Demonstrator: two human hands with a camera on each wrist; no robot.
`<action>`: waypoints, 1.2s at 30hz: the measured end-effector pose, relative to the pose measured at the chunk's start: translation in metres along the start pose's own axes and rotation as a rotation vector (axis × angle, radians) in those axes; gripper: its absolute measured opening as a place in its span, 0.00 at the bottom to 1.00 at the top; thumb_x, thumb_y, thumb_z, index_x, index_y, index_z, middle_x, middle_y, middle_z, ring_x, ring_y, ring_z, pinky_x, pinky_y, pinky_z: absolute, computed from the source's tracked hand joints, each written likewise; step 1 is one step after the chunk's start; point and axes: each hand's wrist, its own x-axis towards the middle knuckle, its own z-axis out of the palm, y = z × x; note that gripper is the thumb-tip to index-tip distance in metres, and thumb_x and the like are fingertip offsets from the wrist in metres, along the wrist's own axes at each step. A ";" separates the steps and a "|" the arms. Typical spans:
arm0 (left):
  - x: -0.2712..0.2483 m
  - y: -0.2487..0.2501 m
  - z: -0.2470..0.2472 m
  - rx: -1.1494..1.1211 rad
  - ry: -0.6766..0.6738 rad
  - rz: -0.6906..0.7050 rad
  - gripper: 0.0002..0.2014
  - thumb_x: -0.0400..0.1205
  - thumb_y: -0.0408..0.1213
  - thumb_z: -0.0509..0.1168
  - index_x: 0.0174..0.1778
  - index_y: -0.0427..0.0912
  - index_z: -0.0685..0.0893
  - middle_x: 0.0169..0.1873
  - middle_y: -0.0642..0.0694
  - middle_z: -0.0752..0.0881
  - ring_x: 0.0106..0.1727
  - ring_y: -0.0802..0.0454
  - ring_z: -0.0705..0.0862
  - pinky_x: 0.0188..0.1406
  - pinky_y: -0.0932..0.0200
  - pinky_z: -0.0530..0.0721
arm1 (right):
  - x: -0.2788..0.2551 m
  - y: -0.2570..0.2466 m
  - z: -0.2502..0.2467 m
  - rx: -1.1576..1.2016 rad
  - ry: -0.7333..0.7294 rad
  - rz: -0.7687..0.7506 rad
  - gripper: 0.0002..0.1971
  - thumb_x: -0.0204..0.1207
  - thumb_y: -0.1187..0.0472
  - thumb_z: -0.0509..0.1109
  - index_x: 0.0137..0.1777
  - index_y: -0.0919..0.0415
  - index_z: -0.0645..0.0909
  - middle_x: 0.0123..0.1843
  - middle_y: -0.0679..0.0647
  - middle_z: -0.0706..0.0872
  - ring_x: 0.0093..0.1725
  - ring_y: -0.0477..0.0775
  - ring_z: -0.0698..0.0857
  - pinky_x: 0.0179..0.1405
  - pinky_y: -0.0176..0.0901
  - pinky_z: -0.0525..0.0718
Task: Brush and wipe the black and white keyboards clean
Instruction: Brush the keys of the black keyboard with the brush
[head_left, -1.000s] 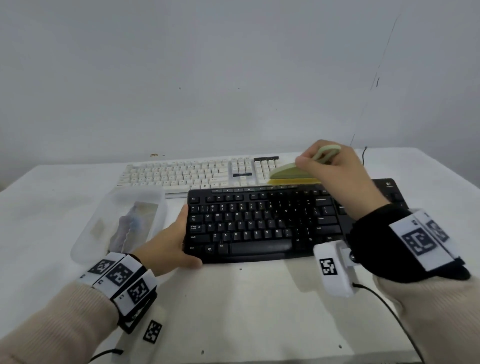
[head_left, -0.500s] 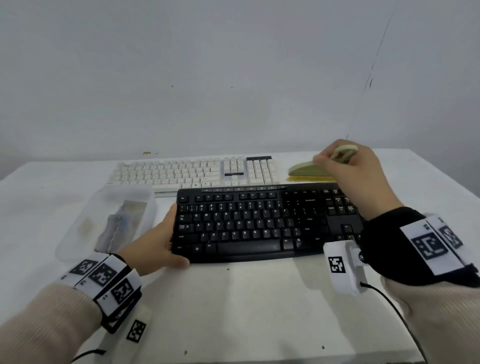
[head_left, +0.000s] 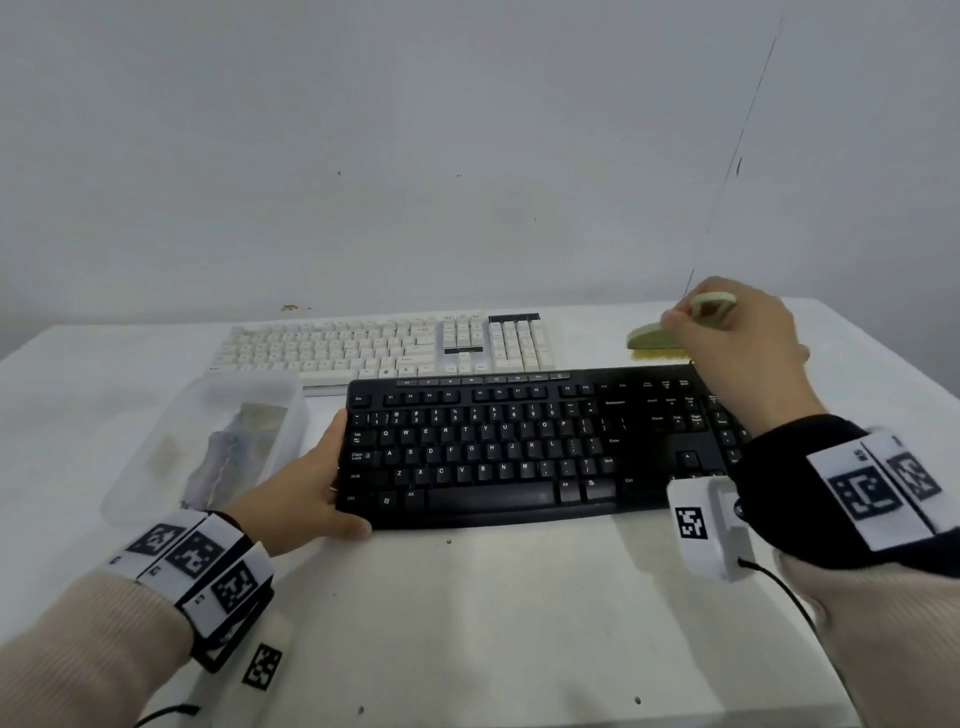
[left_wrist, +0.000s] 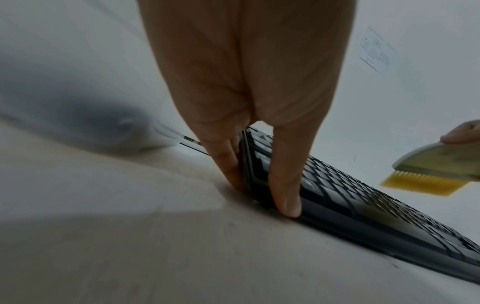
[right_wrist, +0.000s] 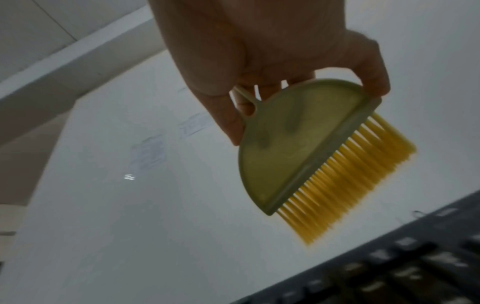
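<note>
A black keyboard (head_left: 519, 447) (left_wrist: 363, 195) (right_wrist: 389, 267) lies across the middle of the white table (head_left: 467, 623). Behind it lies a white keyboard (head_left: 384, 348). My left hand (head_left: 311, 493) (left_wrist: 259, 174) grips the black keyboard's left end, thumb on its front corner, fingers along its side. My right hand (head_left: 737, 338) (right_wrist: 285, 61) holds a small green brush with yellow bristles (head_left: 652, 343) (left_wrist: 436, 170) (right_wrist: 311, 154) by its loop handle. The brush hangs above the table just past the black keyboard's far right edge, bristles pointing down.
A clear plastic box (head_left: 208, 441) with some small items inside sits left of the black keyboard. A thin cable (head_left: 779, 587) runs off my right wrist camera towards the table's front right edge. A grey wall stands right behind the table.
My right hand has carried the brush rightwards along the black keyboard's far edge and lifted it off past the right end. The left hand keeps its hold on the keyboard's left end.
</note>
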 end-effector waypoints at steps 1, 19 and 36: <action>0.000 0.000 0.000 0.002 -0.002 -0.002 0.55 0.68 0.19 0.74 0.72 0.72 0.49 0.54 0.56 0.82 0.49 0.64 0.85 0.45 0.65 0.84 | -0.003 -0.008 0.004 0.005 0.001 -0.016 0.07 0.74 0.53 0.68 0.36 0.52 0.78 0.42 0.47 0.84 0.54 0.59 0.80 0.63 0.62 0.72; -0.001 0.005 0.001 0.111 0.026 -0.022 0.56 0.69 0.21 0.73 0.76 0.62 0.41 0.48 0.57 0.76 0.39 0.62 0.80 0.36 0.71 0.79 | -0.078 -0.119 0.140 0.233 -0.444 -0.223 0.07 0.75 0.50 0.66 0.37 0.48 0.80 0.44 0.45 0.85 0.55 0.57 0.81 0.57 0.63 0.76; 0.003 -0.004 -0.001 0.116 0.028 0.001 0.55 0.67 0.24 0.76 0.79 0.57 0.46 0.51 0.51 0.81 0.47 0.58 0.85 0.48 0.60 0.86 | -0.080 -0.109 0.130 0.196 -0.425 -0.206 0.07 0.75 0.49 0.66 0.36 0.46 0.78 0.44 0.45 0.85 0.53 0.56 0.82 0.58 0.63 0.77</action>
